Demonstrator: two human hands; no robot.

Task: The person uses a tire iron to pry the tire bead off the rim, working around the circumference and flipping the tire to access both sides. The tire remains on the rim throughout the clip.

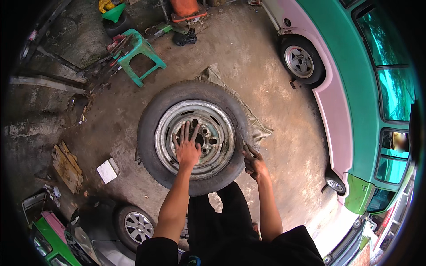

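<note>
A black tyre (153, 168) on a worn, silvery steel rim (171, 117) lies flat on the floor in front of me. My left hand (188, 148) rests on the rim's hub face, fingers spread, beside the centre hole and bolt holes. At the tyre's right side, my right hand (254, 165) is closed around a thin hand tool (243, 142), its slim shaft pointing up and left over the sidewall. Whether the tip touches the rubber I cannot tell; its exact kind is also unclear. A crumpled drab cloth (255, 122) sticks out from under the tyre's far right side.
A green plastic stool (141, 51) stands at the far left, near an orange cone (185, 9). A pink and green van (330, 106) lines the right. Wooden boards (66, 166) and a white block (107, 171) lie left. Another car's wheel (138, 226) is at lower left.
</note>
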